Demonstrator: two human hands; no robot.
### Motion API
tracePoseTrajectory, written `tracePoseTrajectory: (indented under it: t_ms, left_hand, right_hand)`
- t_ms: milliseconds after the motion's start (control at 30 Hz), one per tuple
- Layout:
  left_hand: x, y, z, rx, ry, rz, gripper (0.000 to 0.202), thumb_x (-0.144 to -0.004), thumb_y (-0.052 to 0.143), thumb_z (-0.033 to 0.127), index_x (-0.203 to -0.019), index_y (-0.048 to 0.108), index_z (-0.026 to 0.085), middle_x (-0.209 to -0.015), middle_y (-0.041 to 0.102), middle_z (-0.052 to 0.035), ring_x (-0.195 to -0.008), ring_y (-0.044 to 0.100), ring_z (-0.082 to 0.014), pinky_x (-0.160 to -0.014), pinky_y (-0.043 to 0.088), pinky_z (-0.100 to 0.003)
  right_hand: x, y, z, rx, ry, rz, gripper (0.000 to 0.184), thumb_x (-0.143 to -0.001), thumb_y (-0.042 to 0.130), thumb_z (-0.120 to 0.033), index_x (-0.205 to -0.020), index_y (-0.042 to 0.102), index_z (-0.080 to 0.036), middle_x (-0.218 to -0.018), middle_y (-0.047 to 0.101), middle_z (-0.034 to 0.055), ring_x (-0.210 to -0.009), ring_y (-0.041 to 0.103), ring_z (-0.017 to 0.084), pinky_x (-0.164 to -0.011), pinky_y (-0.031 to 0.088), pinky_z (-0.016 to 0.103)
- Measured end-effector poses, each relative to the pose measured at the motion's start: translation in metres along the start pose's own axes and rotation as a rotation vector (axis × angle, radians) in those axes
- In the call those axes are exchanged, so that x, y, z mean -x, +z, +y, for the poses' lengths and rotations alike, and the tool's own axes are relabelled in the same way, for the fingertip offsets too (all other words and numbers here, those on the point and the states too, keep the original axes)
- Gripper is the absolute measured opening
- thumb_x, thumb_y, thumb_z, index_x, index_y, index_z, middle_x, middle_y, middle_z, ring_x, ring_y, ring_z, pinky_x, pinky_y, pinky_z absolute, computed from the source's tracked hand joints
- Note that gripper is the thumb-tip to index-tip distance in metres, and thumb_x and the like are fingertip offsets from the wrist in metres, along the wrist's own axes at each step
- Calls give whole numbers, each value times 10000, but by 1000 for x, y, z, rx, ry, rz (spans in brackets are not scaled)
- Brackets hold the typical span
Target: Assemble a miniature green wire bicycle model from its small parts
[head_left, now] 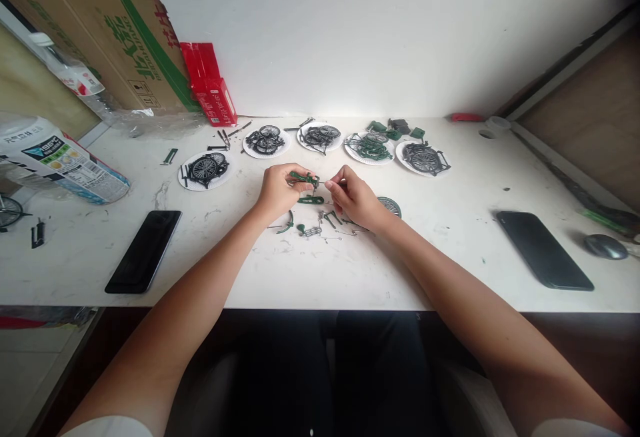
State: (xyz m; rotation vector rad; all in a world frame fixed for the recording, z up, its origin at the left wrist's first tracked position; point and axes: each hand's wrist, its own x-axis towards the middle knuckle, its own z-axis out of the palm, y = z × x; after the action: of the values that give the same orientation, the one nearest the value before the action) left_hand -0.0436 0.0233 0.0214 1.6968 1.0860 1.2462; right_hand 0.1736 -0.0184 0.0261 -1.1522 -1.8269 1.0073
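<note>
My left hand (280, 190) pinches a small green model bicycle frame part (301, 176) above the middle of the table. Facing it, my right hand (354, 196) is closed on a thin, small piece (323, 182) that meets the green part; its exact kind is too small to make out. Below the hands lie a green chain guard (311, 200), a curved green mudguard (287, 222), a small green saddle-like piece (301, 228) and several tiny rods. A spoked model wheel (390, 207) rests partly hidden behind my right hand.
Several white paper plates with model bicycle parts stand in a row behind, such as the left plate (226, 182). A black phone (143, 252) lies left, a dark flat slab (544, 249) right, beside a mouse (605, 246). A red box (210, 87) and large bottle (60, 157) stand left.
</note>
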Motion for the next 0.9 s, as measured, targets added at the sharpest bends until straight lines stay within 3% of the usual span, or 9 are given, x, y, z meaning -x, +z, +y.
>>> tracePoseTrajectory:
  t_ms: [900]
  left_hand:
    - [0, 0, -2, -32, 27, -10, 193, -755, 911, 291, -889, 825, 181, -1001, 838, -98, -924, 792, -267, -886, 655, -396]
  right_hand:
    - [-1, -1, -2, 24, 4, 7, 412, -1079, 511, -666, -987, 410, -278, -567, 567, -74, -458, 526, 150, -524, 416, 296]
